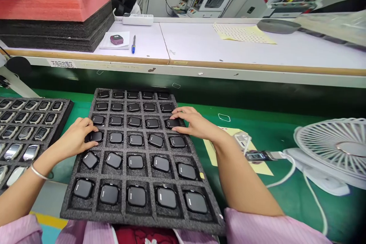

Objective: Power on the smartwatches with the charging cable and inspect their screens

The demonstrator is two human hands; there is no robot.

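A black foam tray (122, 213) lies in front of me, its square pockets filled with several dark watch bodies (136, 161). My left hand (76, 137) rests on the tray's left side, fingers curled over a watch body (96, 136) in the left column. My right hand (192, 122) lies on the right side, fingers stretched flat over a watch body (172, 123) in the right column. Both forearms reach in from pink sleeves at the bottom.
A second foam tray (55, 129) of silver-edged watch bodies sits at the left. A white fan (331, 148), a cable and a yellow sheet (257, 167) lie at the right on the green mat. Behind is a white shelf with stacked foam (54, 19), a pen (133, 44) and another person.
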